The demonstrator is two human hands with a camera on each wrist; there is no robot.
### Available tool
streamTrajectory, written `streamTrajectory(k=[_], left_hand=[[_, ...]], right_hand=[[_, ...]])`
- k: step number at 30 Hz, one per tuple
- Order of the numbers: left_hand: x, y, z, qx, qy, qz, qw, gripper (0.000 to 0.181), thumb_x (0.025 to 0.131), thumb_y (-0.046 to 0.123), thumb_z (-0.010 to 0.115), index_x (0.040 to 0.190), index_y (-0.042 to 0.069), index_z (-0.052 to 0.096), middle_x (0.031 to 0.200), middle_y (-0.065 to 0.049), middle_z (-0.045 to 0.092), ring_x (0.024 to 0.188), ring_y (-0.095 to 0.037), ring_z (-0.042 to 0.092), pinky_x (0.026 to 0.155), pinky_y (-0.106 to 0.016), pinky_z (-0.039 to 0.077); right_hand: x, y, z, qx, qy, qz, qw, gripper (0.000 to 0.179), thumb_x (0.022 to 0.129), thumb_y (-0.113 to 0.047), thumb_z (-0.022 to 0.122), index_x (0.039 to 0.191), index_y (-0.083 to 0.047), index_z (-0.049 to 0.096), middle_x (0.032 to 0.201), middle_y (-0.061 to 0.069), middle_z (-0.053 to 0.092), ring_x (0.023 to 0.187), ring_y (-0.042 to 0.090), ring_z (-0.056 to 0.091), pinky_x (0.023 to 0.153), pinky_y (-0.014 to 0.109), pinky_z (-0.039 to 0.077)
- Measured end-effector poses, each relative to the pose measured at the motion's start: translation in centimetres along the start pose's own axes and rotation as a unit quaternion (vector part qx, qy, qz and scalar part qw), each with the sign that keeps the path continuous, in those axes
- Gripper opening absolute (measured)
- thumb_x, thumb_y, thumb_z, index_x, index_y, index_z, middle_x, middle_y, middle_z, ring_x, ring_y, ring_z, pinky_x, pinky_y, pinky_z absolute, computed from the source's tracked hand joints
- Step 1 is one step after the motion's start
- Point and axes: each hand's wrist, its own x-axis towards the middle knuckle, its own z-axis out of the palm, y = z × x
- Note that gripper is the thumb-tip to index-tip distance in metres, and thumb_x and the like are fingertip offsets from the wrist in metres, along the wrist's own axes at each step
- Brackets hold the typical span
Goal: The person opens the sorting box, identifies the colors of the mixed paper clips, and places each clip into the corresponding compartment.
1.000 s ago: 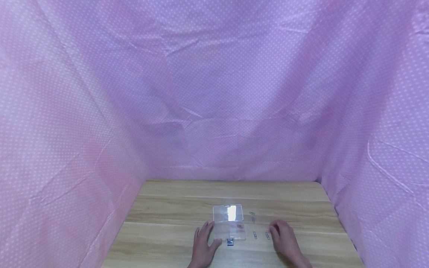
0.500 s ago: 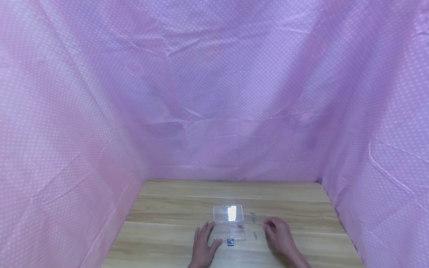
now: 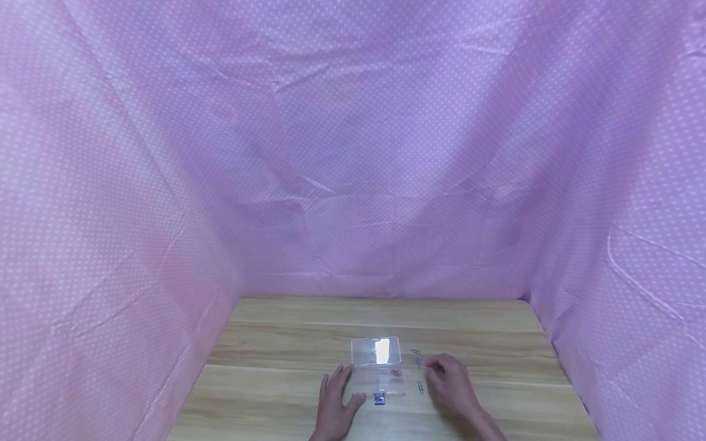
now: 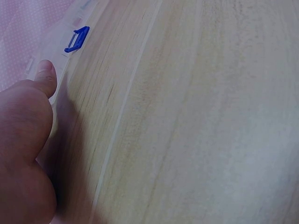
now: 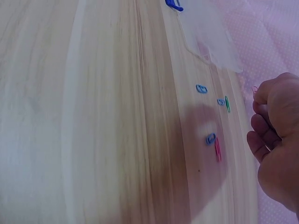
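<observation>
My left hand (image 3: 333, 405) rests at the left end of a clear plastic box (image 3: 393, 387). Its index finger lies near the far left corner, and the thumb touches the front edge. The box's lid (image 3: 364, 351) is folded back, and a blue latch (image 4: 78, 39) juts from the front. A reddish clip (image 3: 395, 372) lies in the right compartment. To the right of the box, my right hand (image 3: 451, 383) is raised above the table, pinching a thin pink paper clip (image 5: 254, 89) between thumb and index finger. Its other fingers are loosely curled.
Several paper clips lie right of the box: a green one (image 5: 227, 104), a blue one (image 5: 201, 88), and, under the hand's shadow, a pink one (image 5: 218, 149). The wood-grain table (image 3: 287, 324) is enclosed by pink dotted cloth (image 3: 353, 245).
My right hand has moved left toward the box, covering the blue paper clip that showed beside it in the head view. The left hand and the box have stayed put.
</observation>
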Motion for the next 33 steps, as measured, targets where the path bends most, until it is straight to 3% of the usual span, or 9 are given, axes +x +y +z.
streamTrajectory(k=[6,13,22,30,33], left_hand=[[0.1,0.3,-0.1,0.004,0.021,0.029,0.9994,0.068,0.087,0.044,0.079,0.147,0.023,0.056,0.154,-0.013,0.056,0.149,-0.043,0.042,0.125,-0.069,0.022],[0.0,0.6,-0.3,-0.005,0.005,0.006,1.0000,0.068,0.088,0.045,0.078,0.149,0.026,0.054,0.158,-0.013,0.051,0.152,-0.046,0.035,0.125,-0.072,0.023],[0.0,0.4,-0.2,0.009,0.025,0.022,0.9994,0.069,0.087,0.046,0.078,0.149,0.024,0.055,0.156,-0.015,0.053,0.148,-0.049,0.037,0.119,-0.074,0.032],[0.4,0.2,-0.2,0.004,0.011,0.023,0.9997,0.069,0.088,0.044,0.078,0.149,0.024,0.054,0.156,-0.012,0.054,0.151,-0.043,0.040,0.126,-0.070,0.021],[0.3,0.1,-0.2,0.006,0.013,0.022,0.9997,0.069,0.087,0.045,0.078,0.149,0.024,0.054,0.156,-0.013,0.054,0.150,-0.044,0.040,0.125,-0.071,0.023]], right_hand=[[0.2,-0.6,0.8,0.007,0.004,-0.018,0.9998,0.018,0.083,-0.002,0.081,0.093,-0.016,0.076,0.092,-0.008,0.074,0.086,0.002,0.067,0.079,0.020,0.062],[0.5,-1.4,1.9,0.005,0.000,-0.029,0.9996,0.017,0.084,-0.004,0.082,0.093,-0.017,0.076,0.089,-0.011,0.073,0.085,0.000,0.066,0.079,0.020,0.062],[0.8,-3.0,3.1,0.035,-0.034,-0.038,0.9981,0.013,0.086,-0.003,0.079,0.093,-0.013,0.076,0.088,-0.008,0.071,0.085,0.003,0.064,0.079,0.019,0.062],[1.1,-3.9,4.7,0.046,-0.053,-0.069,0.9952,0.010,0.088,-0.005,0.076,0.095,-0.013,0.074,0.094,-0.006,0.072,0.090,0.010,0.066,0.082,0.024,0.062],[1.2,-4.0,5.4,0.033,-0.058,-0.076,0.9949,0.010,0.089,-0.008,0.076,0.096,-0.015,0.073,0.094,-0.010,0.070,0.091,0.007,0.064,0.083,0.024,0.061]])
